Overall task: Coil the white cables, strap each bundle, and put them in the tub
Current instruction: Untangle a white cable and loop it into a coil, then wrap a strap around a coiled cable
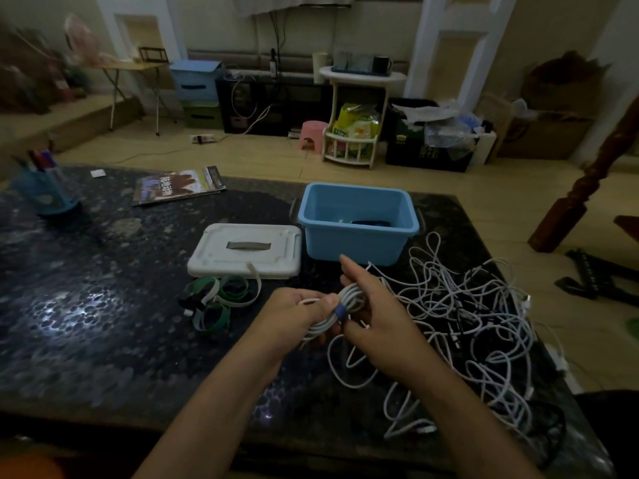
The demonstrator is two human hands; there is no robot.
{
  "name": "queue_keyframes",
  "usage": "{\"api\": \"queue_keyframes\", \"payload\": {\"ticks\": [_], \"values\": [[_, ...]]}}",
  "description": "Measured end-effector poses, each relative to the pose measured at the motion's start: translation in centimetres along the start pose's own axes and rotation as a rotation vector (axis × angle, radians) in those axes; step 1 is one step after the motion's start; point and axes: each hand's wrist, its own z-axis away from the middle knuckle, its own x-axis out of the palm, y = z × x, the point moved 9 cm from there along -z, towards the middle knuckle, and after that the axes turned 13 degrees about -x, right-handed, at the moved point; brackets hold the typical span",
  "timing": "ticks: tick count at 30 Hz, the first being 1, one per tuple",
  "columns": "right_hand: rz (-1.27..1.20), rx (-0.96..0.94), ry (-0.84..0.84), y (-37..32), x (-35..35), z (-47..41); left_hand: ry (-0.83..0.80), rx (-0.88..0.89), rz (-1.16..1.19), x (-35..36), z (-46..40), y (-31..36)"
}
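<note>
A coiled white cable bundle (349,299) with a blue strap (340,311) round its middle is held above the dark table. My left hand (298,311) grips the bundle's left end, thumb on top. My right hand (371,307) holds the right part, fingers curled round it at the strap. A loose tail of the cable hangs below in loops. A large tangle of white cables (473,326) lies to the right. The blue tub (358,221) stands beyond my hands, with a dark item and something white inside.
The tub's white lid (245,250) lies left of the tub. Several green and white straps (218,300) sit in front of the lid. A magazine (178,186) and a blue pen holder (46,191) are at the far left. The table edge runs near my forearms.
</note>
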Motion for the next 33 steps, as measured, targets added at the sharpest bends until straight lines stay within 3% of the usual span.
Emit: {"api": "queue_keyframes", "payload": {"ticks": [4,7,11,21,33], "values": [[0.102,0.096,-0.014,1.6,-1.0,0.6,0.263,0.084,0.018,-3.0,-1.1,0.3],[0.118,0.171,0.028,2.8,-2.7,1.2,0.366,0.128,0.011,-4.3,-2.3,0.3],[0.209,0.193,0.046,3.3,-4.4,1.5,0.423,0.152,-0.233,-3.9,-6.1,-0.2],[0.170,0.169,0.098,3.0,-6.1,1.1,0.694,0.185,-0.877,-2.1,-14.6,3.0],[0.398,0.123,-0.012,3.5,-6.1,1.2,0.719,0.249,-1.119,0.0,-15.9,0.0]]}}
